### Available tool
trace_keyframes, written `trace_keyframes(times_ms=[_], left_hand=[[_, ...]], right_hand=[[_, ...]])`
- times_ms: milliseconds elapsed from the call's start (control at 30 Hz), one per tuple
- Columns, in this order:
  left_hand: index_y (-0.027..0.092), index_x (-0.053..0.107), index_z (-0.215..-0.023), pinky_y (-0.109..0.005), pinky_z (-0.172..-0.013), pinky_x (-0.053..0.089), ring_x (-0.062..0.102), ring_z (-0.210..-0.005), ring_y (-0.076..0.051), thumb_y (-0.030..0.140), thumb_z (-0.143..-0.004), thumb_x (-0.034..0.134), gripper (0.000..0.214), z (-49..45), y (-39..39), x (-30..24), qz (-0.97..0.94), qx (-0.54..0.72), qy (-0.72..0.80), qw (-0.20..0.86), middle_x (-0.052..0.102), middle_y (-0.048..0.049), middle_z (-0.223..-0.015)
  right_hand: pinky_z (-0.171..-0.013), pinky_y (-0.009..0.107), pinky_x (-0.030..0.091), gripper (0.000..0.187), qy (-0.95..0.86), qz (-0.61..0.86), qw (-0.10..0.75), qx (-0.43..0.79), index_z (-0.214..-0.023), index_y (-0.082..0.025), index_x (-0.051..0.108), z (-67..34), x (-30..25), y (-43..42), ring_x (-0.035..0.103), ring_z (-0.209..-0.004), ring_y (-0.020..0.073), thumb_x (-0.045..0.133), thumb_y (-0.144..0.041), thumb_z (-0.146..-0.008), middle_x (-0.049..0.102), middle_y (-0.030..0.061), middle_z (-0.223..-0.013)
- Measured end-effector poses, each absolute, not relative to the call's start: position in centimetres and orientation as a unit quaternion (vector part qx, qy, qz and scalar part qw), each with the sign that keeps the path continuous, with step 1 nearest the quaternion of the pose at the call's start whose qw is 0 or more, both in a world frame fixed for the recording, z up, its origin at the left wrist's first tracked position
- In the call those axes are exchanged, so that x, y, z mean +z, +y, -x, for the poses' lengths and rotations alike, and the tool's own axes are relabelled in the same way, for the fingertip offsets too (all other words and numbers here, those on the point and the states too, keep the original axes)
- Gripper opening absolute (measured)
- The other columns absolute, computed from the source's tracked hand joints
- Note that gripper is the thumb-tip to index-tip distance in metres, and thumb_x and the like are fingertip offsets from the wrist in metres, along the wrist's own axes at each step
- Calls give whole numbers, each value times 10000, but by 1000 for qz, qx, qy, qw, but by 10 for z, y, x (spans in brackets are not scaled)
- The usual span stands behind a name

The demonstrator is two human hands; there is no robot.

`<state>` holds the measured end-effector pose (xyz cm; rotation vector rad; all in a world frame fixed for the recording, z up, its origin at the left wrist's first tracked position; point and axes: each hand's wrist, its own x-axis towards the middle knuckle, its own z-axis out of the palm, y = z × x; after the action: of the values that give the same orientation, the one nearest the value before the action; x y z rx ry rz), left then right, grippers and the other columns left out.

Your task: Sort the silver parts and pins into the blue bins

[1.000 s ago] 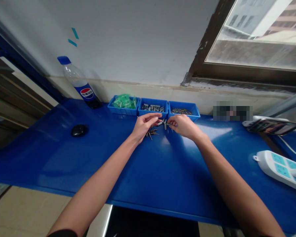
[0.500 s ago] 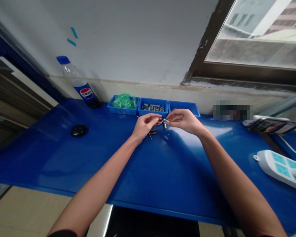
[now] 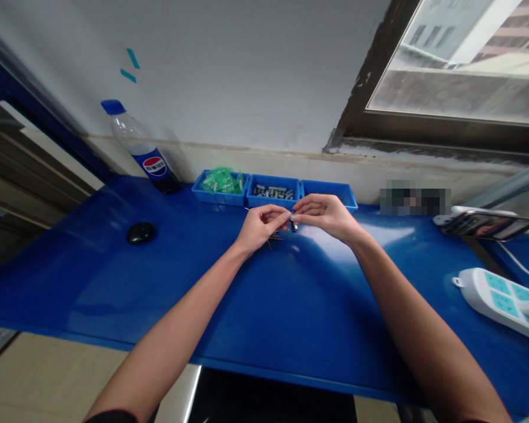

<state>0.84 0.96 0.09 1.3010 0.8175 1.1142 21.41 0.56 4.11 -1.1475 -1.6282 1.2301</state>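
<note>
Three bins, two hands, singles otherwise.
Left hand (image 3: 258, 226) and right hand (image 3: 326, 214) share one small metal piece (image 3: 293, 221) at the fingertips. Three blue bins (image 3: 272, 202) sit just beyond them. One bottle (image 3: 143, 154) and one mouse (image 3: 141, 233) lie well left of the fingers, one phone (image 3: 489, 225) and one power strip (image 3: 502, 302) well right.

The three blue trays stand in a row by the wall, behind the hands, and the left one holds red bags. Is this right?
Not quite: the head view shows green bags in the left tray, not red. The trays do stand in a row by the wall, behind the left hand and right hand.
</note>
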Motion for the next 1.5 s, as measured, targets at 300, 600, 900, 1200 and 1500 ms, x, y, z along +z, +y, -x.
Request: trace_keyframes(times_ms=[300, 600, 900, 1200, 1500], left_hand=[[157, 777, -1069, -332, -831, 613, 779, -844, -211, 440, -751, 891, 441, -7, 18, -8, -492, 534, 365, 582, 811, -83, -900], [248, 763, -1238, -438, -1052, 558, 669, -1279, -311, 344, -816, 839, 439, -6, 16, -2, -513, 520, 286, 619, 670, -100, -1437], [181, 817, -1067, -373, -905, 586, 760, -999, -249, 362, -837, 797, 293, -6, 14, -2, -546, 499, 331, 585, 805, -106, -1070], [172, 818, -1030, -356, -888, 579, 760, -916, -225, 358, -835, 777, 271, -4, 11, 4, -558, 493, 346, 571, 810, -91, -979], [173, 810, -1026, -340, -849, 578, 753, -896, -213, 357, -863, 748, 254, -6, 12, 0, -575, 485, 356, 554, 808, -95, -1023]], right_hand=[[-757, 329, 586, 201, -753, 491, 319, 300, -981, -177, 778, -217, 27, 13, 745, -784, 205, 691, -344, -910, 789, 66, -874], [-900, 363, 540, 218, -867, 432, 204, 142, -1099, -198, 791, -216, 11, 15, 708, -1013, 249, 756, -265, -895, 737, 106, -1147], [-781, 298, 522, 124, -855, 473, 170, 127, -883, -170, 796, -217, 14, 15, 690, -810, 188, 689, -116, -849, 724, 89, -1008], [-709, 295, 528, 367, -808, 528, 190, 181, -1045, -155, 816, -219, 33, 11, 709, -699, 192, 653, -60, -730, 752, 38, -761], [-594, 293, 551, 344, -676, 507, 377, 380, -842, -156, 769, -216, 40, 8, 687, -627, 182, 838, -486, -772, 738, 62, -708]])
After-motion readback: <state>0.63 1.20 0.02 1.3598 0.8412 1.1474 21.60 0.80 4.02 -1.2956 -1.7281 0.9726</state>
